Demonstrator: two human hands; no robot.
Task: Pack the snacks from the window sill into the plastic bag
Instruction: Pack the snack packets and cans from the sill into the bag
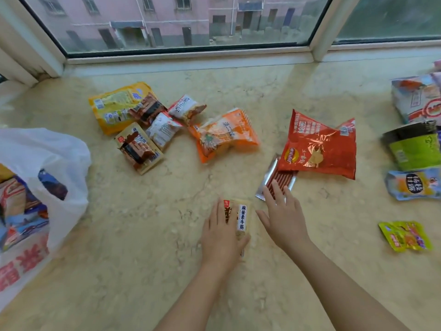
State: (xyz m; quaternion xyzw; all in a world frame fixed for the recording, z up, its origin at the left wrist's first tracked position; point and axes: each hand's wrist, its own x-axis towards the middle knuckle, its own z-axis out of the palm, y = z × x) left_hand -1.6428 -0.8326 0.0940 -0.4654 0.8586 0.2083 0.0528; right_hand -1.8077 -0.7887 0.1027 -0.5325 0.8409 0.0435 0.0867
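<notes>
1. Two hands work low on the window sill (143, 235): the left hand (220, 237) lies over a beige snack packet (242, 219), its grip seemingly closing on it, thumb at the packet's right edge.
2. The right hand (284, 217), fingers straight and released, touches a clear pack of red sticks (279, 180) tucked under the red chip bag (319, 146).
3. The step looks like gathering; next, each pack needs lifting leftward into the white plastic bag (43, 158), already part-filled.
4. Many snacks lie unpacked.
</notes>
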